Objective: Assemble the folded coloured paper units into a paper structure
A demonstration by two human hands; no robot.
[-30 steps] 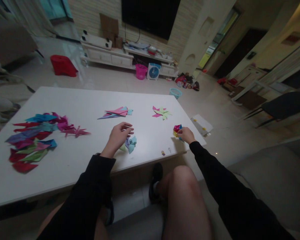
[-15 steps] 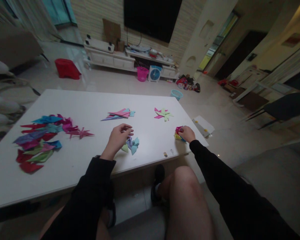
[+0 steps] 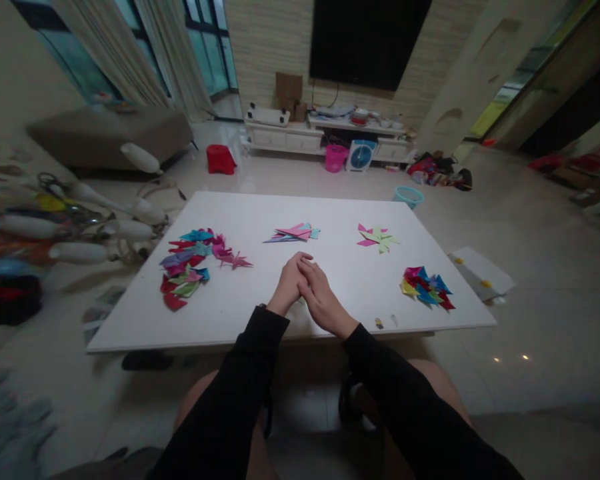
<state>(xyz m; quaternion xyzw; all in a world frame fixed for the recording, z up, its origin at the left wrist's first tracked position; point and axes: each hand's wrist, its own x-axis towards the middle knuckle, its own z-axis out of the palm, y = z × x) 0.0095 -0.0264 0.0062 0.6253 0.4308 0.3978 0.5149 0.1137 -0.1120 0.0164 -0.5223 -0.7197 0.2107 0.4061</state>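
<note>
My left hand (image 3: 289, 285) and my right hand (image 3: 325, 303) meet above the near middle of the white table (image 3: 260, 313). The fingers of the right lie stretched over those of the left, and I see no object between them. Just beneath, a bit of pale green folded paper (image 3: 301, 301) peeks out, mostly hidden. On the right is a pile of bright origami pieces (image 3: 427, 288), and on the left a larger heap of origami cranes (image 3: 187, 263). Pink and blue folded paper strips (image 3: 295, 232) and a pink and light green stack (image 3: 377, 238) lie farther back.
Two tiny items (image 3: 379, 323) lie near the front edge. Beyond the table are a red stool (image 3: 221, 159), a pink bucket (image 3: 336, 158), a blue fan (image 3: 361, 155) and a teal basket (image 3: 409, 195). A white box (image 3: 481, 273) stands on the floor at right.
My right hand has left the pile on the right and come over to my left hand; the two now touch. That pile shows in full. The view has swung left.
</note>
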